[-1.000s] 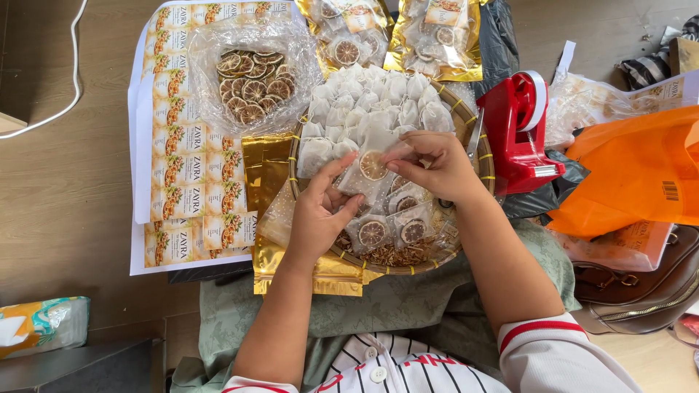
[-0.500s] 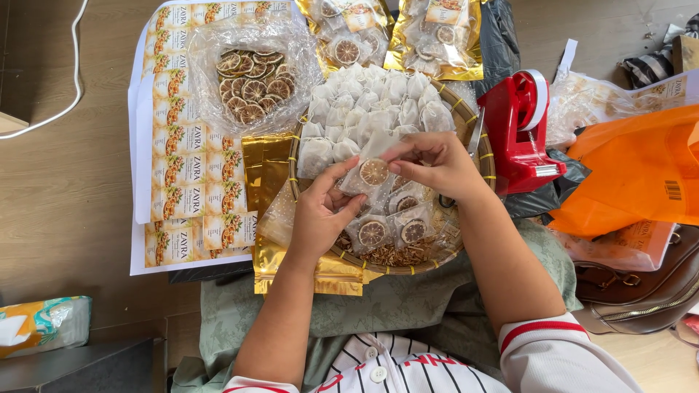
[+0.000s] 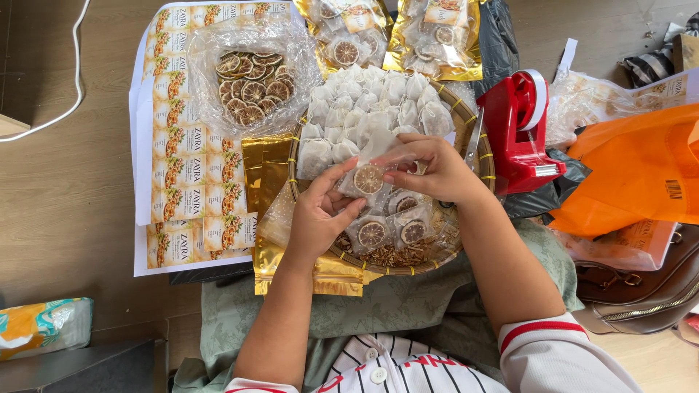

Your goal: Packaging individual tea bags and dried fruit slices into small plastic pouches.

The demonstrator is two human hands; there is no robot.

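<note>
The round tray (image 3: 466, 109) holds a heap of white sachets (image 3: 368, 109) at its far side and a few filled packets (image 3: 393, 227) near. Over it, both the left hand (image 3: 320, 215) and right hand (image 3: 429, 171) pinch one clear packet (image 3: 368, 178) with a dried citrus slice inside; many loose slices (image 3: 251, 84) wait in a bag.

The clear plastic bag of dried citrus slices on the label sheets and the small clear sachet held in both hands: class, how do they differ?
The clear plastic bag of dried citrus slices is large, holds many slices and lies untouched on the label sheets. The small clear sachet shows one slice and is held over the round woven tray by the left hand and right hand. Both are transparent.
</note>
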